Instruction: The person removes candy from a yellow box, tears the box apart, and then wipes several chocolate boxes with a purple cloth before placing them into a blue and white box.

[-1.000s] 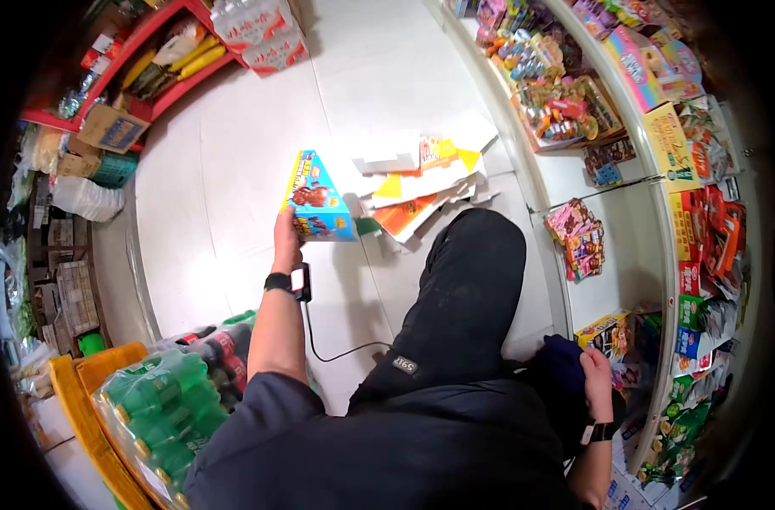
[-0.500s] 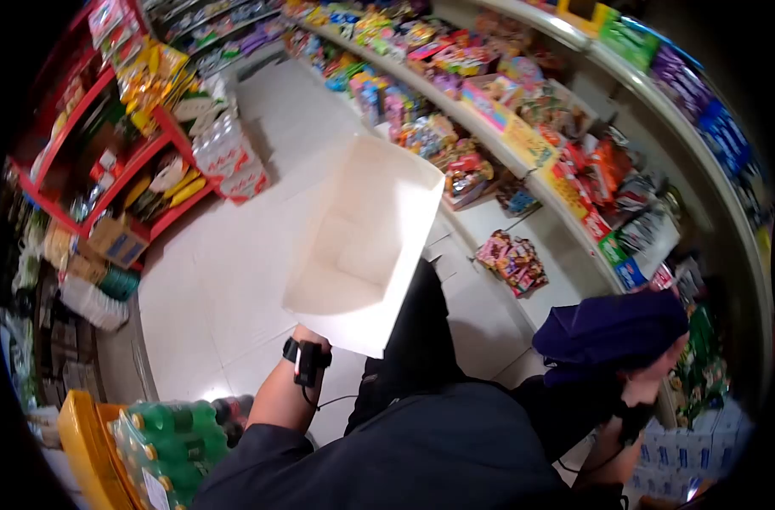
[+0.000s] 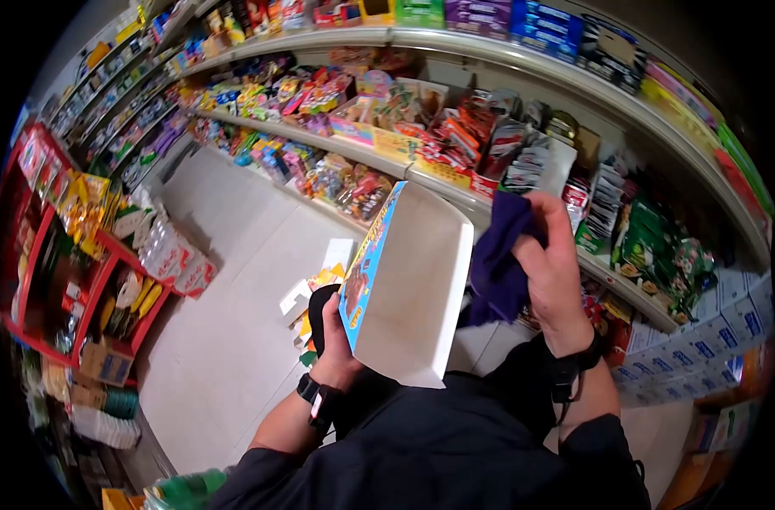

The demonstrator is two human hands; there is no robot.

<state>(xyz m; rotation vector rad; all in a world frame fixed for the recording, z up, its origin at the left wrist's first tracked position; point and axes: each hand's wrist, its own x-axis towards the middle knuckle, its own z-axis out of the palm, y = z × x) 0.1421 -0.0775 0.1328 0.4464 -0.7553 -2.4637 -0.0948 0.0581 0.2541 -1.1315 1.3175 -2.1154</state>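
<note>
An open cardboard display box [image 3: 413, 280], white inside with a blue printed side, is tilted in front of me. My left hand [image 3: 338, 344] grips its lower left side, with some fingers hidden behind it. In my right hand [image 3: 553, 268] is a dark purple cloth [image 3: 502, 259], bunched between thumb and fingers beside the box's right edge. The cloth hangs down and hides part of the lower shelf.
Shelves of packets and boxes [image 3: 455, 140] curve across the back and right. Stacked blue-white cartons [image 3: 702, 331] stand at right. A red rack [image 3: 107, 297] and green bottles [image 3: 183, 489] are at left. Cartons [image 3: 307, 306] lie on the floor [image 3: 226, 340].
My right hand has brought the cloth up and left, close to the box. The box has turned so its blue printed side shows. My view has swung right toward the shelves.
</note>
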